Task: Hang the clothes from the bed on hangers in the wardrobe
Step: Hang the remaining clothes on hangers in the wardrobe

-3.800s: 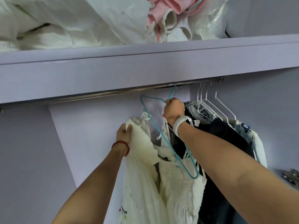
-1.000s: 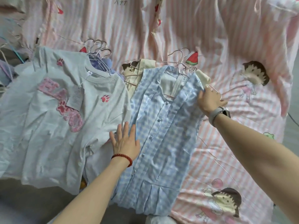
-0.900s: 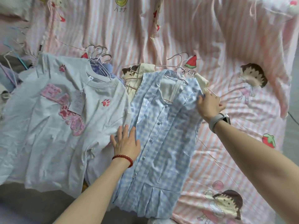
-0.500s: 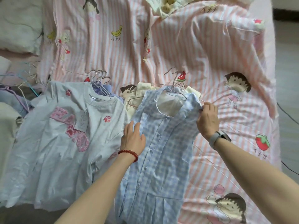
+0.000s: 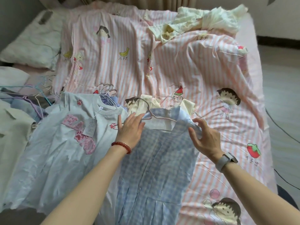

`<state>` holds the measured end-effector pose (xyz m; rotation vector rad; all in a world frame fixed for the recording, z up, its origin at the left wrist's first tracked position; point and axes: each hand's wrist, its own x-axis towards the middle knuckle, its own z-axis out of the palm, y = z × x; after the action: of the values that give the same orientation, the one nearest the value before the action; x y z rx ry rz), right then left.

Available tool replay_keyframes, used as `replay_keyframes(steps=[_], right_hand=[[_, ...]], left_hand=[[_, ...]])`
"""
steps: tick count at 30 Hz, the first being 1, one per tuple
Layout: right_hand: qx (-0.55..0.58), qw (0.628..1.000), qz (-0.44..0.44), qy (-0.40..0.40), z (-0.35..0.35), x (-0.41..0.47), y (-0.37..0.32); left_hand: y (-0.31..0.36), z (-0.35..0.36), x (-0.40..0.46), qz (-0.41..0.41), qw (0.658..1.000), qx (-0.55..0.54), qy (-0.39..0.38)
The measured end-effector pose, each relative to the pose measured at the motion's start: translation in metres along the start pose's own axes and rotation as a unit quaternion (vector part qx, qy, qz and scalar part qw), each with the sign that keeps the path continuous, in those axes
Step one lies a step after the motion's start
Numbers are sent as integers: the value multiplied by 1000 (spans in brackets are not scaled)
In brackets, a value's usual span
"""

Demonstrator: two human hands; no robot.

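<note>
While left hand (image 5: 129,129) lies flat, open, right hand (image 5: 204,139) pinches checked dress (image 5: 155,168) shoulder; hanger (image 5: 159,120) half-hidden.

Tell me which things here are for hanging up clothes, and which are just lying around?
For the job: blue checked dress, wire hanger inside it, grey T-shirt, spare hangers, left hand, right hand.

Just lying about: pillow, striped bedsheet, crumpled cream cloth.

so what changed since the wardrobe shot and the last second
The person turned from the wardrobe to the bed. Over the last second the left hand slid from lower on the blue checked dress up to its collar by the wire hanger. The right hand keeps its pinch on the dress shoulder. The grey t-shirt stayed put.
</note>
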<state>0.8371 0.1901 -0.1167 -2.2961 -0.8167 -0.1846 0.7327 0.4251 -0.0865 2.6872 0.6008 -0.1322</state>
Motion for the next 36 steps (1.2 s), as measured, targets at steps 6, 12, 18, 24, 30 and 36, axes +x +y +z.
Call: replay_keyframes(steps=[6,12,18,24,30,36], right_hand=[[-42,994,-79,-67,4,0,-21],[6,947,-217,-237,45,-23,-135],[98,818,-394,-407,85,-110,-302],[167,653,-574,-465,74,-232,-454],[269,489,-679,-476,29,-369,-547],[295,355,-755,-466,-12,-495,-608]], left_hand=[[-17,-15,-96,-60,985,-163,-19],[-82,-36,-246,-277,919,-241,146],[-124,-51,-440,-455,772,-210,391],[-113,-31,-633,-602,577,-109,541],[-58,2,-783,-663,388,-63,638],[-2,32,-895,-725,258,22,638]])
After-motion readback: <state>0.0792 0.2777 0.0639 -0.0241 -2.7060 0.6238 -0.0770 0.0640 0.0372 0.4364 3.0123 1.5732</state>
